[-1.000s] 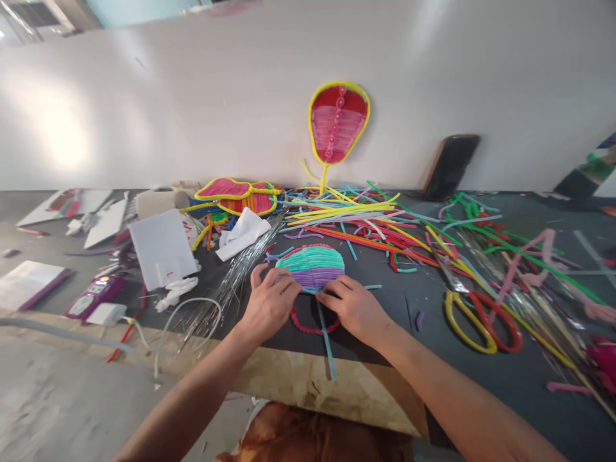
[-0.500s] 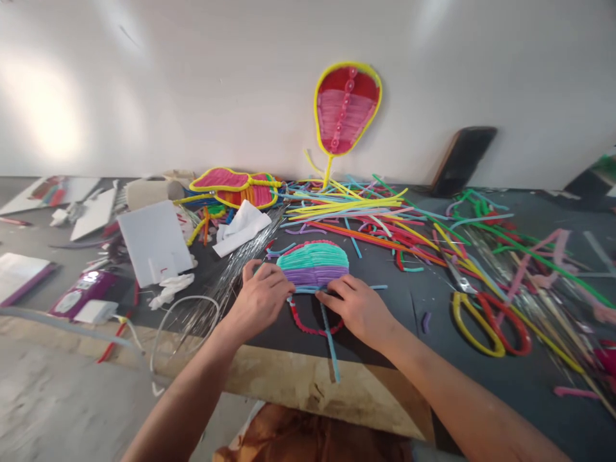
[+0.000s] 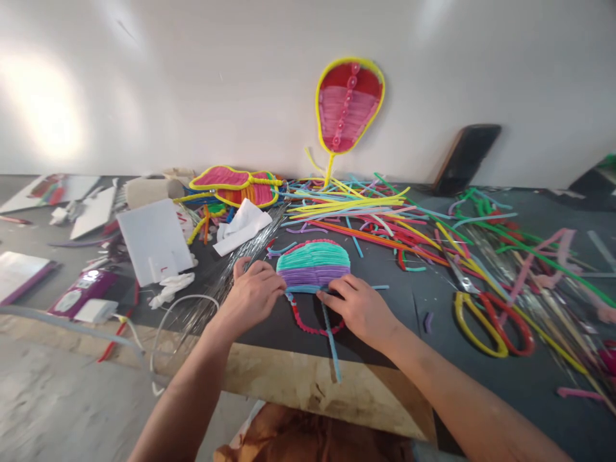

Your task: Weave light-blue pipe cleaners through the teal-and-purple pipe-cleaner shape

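A half-filled oval of pipe cleaners [image 3: 312, 260] lies on the dark table, with teal rows at the top, purple below and light blue lowest. Its twisted red-pink outline [image 3: 301, 321] loops toward me around a bare gap. My left hand [image 3: 255, 292] has its fingers curled together at the left end of the light blue pipe cleaner [image 3: 303, 289]. At that strip's right side, my right hand [image 3: 360, 307] pinches and presses, its fingertips partly hiding it. A loose blue stem [image 3: 332, 350] hangs down across the outline.
Yellow-and-red-handled scissors [image 3: 481, 308] lie right, beside loose pipe cleaners [image 3: 351, 205] and silvery wires. A finished pink-and-red paddle shape [image 3: 349, 109] leans on the wall near a phone [image 3: 466, 160]. White card [image 3: 154, 244], a cable and a purple device [image 3: 84, 292] are left.
My left hand has shifted slightly left and down along the strip's end, uncovering more of the oval's left edge. My right hand stays nearly in place on the light blue row.
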Demonstrator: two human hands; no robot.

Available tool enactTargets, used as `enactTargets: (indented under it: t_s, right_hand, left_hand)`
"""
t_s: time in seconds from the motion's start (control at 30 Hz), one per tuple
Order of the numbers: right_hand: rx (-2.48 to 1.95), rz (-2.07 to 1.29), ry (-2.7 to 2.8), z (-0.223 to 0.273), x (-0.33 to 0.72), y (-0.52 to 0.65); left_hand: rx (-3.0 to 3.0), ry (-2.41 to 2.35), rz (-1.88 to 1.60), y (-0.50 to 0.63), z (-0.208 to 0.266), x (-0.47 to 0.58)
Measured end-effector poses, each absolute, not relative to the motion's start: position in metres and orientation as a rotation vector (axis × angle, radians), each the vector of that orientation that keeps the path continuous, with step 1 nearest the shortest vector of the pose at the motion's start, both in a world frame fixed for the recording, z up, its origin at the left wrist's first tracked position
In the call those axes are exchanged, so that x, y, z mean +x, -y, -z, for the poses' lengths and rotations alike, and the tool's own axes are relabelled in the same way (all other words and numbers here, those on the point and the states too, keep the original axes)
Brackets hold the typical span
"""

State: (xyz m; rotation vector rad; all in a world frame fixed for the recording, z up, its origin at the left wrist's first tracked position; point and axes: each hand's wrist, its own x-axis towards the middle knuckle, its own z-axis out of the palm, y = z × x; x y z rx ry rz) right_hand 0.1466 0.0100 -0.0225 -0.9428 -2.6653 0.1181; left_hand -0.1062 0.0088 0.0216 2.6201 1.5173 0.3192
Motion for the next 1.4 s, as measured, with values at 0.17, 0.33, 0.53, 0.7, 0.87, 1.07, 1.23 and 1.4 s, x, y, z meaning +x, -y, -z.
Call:
enactTargets:
  t_s: [0.17, 0.33, 0.53, 0.7, 0.87, 1.07, 1.23, 1.4]
  right_hand:
    - [-0.944, -0.112, 2.682, 0.022, 0.146, -0.011]
    - [-0.962, -0.108, 2.695, 0.021, 0.146, -0.01]
    - [-0.958, -0.094, 2.7, 0.021, 0.146, -0.01]
    - [-0.963, -0.094, 2.692, 0.02, 0.145, -0.011]
    - [-0.968, -0.103, 2.685, 0.019, 0.145, -0.01]
    - [-0.979, -0.112, 2.699, 0.018, 0.146, -0.01]
    - [-0.977, -0.125, 2.698, 0.019, 0.145, -0.011]
    - [-0.973, -0.125, 2.688, 0.019, 0.146, -0.011]
  left_hand:
    - [2.553, -1.57, -0.282, -0.01, -0.018, -0.108]
    - [2.491, -1.606, -0.275, -0.012, -0.014, -0.109]
    - [2.607, -1.608, -0.348, -0.001, -0.018, -0.105]
    - [2.747, -1.674, -0.416, 0.019, -0.014, -0.103]
    - [2.808, -1.77, -0.347, 0.023, -0.014, -0.098]
    - [2.871, -1.817, -0.209, 0.022, -0.019, -0.087]
    - [2.925, -1.879, 0.011, 0.037, -0.018, -0.076]
    - [2.978, -1.913, 0.151, 0.047, -0.016, -0.063]
